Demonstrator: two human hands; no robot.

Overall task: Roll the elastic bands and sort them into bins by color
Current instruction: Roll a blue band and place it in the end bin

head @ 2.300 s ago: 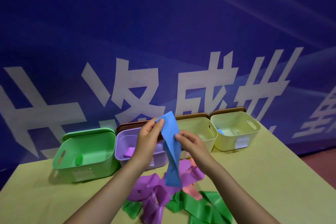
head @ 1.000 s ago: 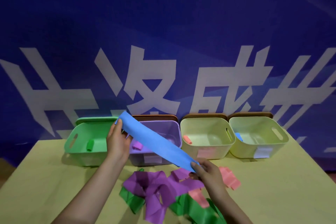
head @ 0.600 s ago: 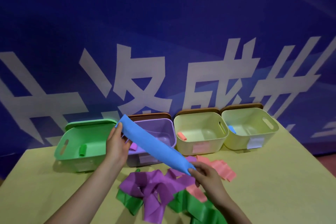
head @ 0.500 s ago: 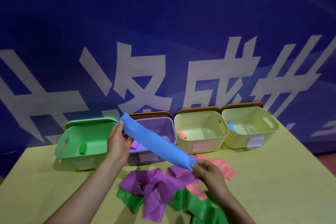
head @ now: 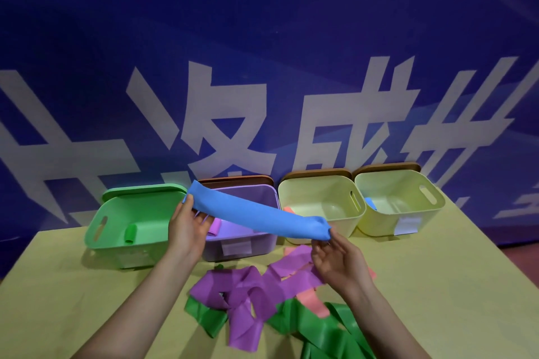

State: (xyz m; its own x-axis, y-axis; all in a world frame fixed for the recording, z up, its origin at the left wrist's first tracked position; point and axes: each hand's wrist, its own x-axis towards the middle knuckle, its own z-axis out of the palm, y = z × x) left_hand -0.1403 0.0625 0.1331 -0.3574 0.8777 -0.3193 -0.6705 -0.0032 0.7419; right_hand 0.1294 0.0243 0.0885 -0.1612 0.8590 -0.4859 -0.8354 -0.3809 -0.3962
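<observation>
The left hand (head: 186, 230) pinches the upper end of a blue elastic band (head: 256, 217), thumb on top and fingers beneath, while the right hand (head: 339, 259) nips the lower, bunched end between its fingertips, the other fingers loosely spread. The band hangs stretched between them, a smooth matte strip slanting down to the right in front of the bins.

Behind everything stands a deep blue banner (head: 262, 52) with big pale characters. The surface (head: 452, 285) is flat and yellow-green. Along its far edge sit four glossy plastic bins with rounded corners and slot handles: a green bin (head: 116, 230) holding a small green roll (head: 130, 234), a purple bin (head: 262, 239) holding a purple roll (head: 215, 227), a pale yellow bin (head: 347, 224) with a pink roll (head: 287, 209), and a second pale yellow bin (head: 376, 221) with a blue roll (head: 370, 202). Lids lean behind them.

Nearer me lies a loose tangle of flat bands: purple bands (head: 248, 300), green bands (head: 318, 329) and pink bands (head: 313, 302), folded and overlapping.
</observation>
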